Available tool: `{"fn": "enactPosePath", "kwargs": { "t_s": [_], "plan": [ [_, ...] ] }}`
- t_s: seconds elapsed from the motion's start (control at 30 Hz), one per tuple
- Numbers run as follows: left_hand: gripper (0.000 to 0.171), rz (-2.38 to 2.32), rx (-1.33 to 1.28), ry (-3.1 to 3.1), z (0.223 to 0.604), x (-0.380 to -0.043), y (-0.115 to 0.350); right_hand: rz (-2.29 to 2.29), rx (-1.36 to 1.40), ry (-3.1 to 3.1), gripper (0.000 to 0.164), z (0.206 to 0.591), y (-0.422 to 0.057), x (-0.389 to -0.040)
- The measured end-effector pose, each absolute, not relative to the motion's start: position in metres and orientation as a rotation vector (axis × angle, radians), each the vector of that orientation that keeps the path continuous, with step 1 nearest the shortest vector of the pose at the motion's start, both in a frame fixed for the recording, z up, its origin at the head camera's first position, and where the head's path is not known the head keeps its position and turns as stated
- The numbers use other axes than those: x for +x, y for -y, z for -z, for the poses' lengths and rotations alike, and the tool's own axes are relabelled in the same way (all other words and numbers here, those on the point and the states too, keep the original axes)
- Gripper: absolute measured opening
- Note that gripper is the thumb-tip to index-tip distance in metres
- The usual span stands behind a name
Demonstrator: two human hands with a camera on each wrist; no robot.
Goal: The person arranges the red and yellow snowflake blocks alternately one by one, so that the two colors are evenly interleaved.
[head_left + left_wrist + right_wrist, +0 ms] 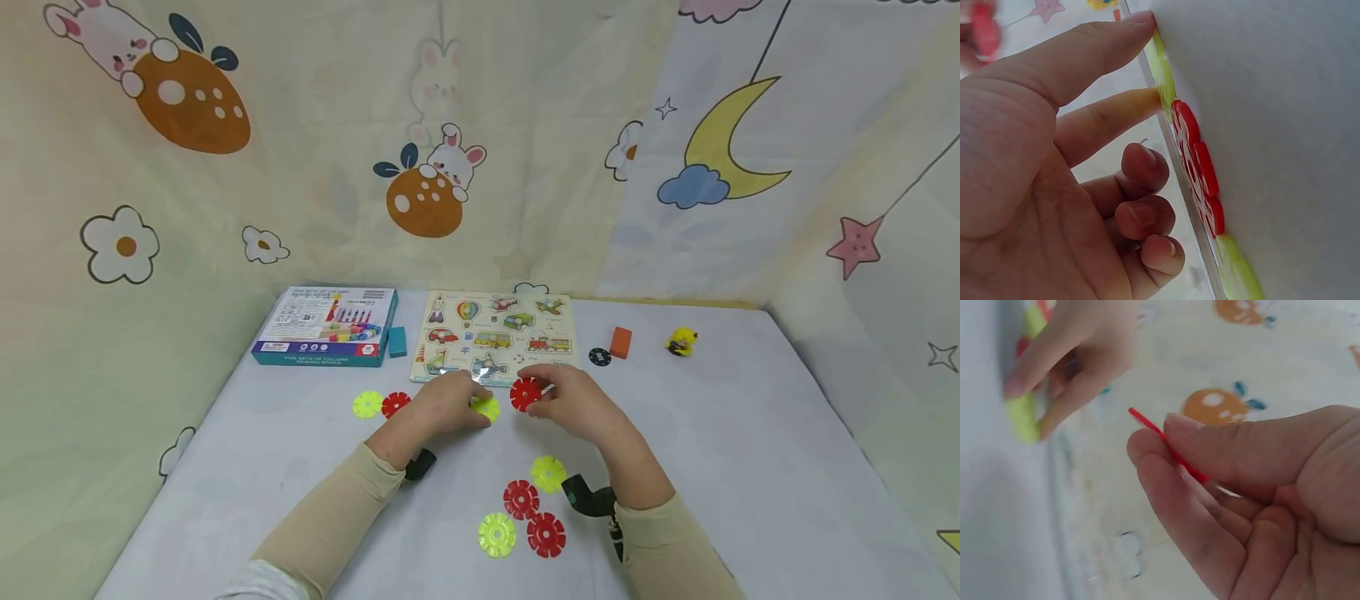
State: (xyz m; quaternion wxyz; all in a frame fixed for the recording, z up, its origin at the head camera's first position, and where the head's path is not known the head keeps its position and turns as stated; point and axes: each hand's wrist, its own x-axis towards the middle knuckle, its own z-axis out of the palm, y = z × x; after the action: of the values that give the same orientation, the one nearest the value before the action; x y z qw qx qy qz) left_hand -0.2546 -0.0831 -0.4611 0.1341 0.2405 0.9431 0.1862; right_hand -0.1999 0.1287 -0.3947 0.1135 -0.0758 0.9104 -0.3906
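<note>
My left hand [444, 402] pinches a yellow-green notched plastic disc [487, 407] at its edge between thumb and index finger, low at the table. The other fingers curl loosely. In the left wrist view, a red notched disc [1194, 172] and another yellow-green disc [1239, 272] lie in line beside it. Further left in the head view are a yellow-green disc [367, 404] and a partly covered red disc [394, 405]. My right hand [573, 404] pinches a red notched disc [524, 395] between thumb and fingers, raised just right of the left hand.
Several loose discs, red [546, 534] and yellow-green [497, 535], lie nearer the front. Behind the hands are a picture puzzle board [495, 333], a box [322, 327] and a blue block [397, 342]. An orange block [620, 342], black round piece [599, 357] and yellow toy duck [681, 341] sit right.
</note>
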Motion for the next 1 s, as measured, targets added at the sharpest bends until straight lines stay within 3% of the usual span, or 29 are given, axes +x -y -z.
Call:
{"fn": "enactPosePath", "kwargs": {
  "t_s": [0.23, 0.43, 0.7, 1.0],
  "plan": [
    [0.049, -0.526, 0.732, -2.762, 0.457, -0.250, 0.084, 1.070, -0.144, -2.664, 0.048, 0.439, -0.124, -0.223],
    [0.050, -0.541, 0.739, -2.762, 0.456, -0.249, 0.083, 0.997, -0.146, -2.721, 0.053, 0.450, -0.123, -0.224],
    [0.051, -0.526, 0.702, -2.775, 0.453, -0.246, 0.085, 0.870, -0.222, -2.802, 0.034, 0.454, -0.122, -0.225],
    [0.052, -0.521, 0.721, -2.732, 0.440, -0.253, 0.060, 0.873, -0.172, -2.823, 0.031, 0.463, -0.122, -0.224]
  ]
}}
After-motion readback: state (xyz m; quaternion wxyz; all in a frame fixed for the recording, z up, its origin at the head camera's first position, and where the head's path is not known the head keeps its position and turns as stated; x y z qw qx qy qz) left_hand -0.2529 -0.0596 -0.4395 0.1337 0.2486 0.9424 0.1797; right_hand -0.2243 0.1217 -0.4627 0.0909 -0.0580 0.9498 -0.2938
